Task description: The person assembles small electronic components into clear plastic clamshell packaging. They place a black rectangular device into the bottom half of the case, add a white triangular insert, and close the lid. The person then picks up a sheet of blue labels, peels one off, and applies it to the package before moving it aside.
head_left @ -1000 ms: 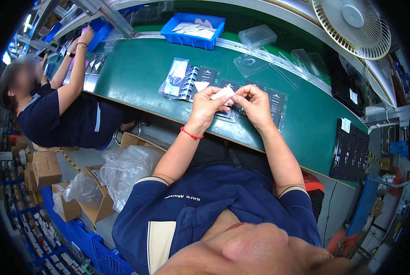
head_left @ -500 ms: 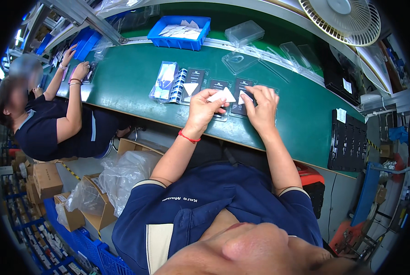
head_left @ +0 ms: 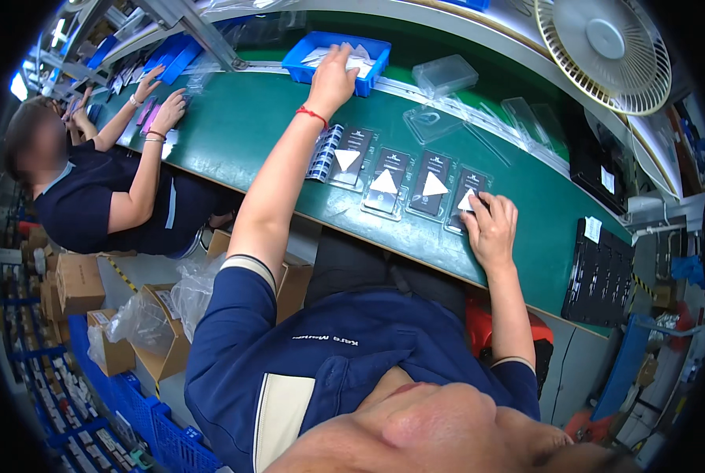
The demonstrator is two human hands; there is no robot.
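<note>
My left hand reaches far forward into the blue bin of white paper pieces, fingers spread over them. My right hand lies flat on the green table, fingertips on a white triangle lying on the rightmost dark package. Three more dark packages lie in a row to its left, each with a white triangle on top. A striped stack of packages sits under my left forearm.
Clear plastic trays lie beyond the row, a fan at top right. A black tray rests at the right edge. A co-worker sits at left, hands on the table. Cardboard boxes and bags stand on the floor.
My left hand has gone from in front of me up to the blue bin. My right hand moved right to the last package. White triangles now lie on all the packages in the row.
</note>
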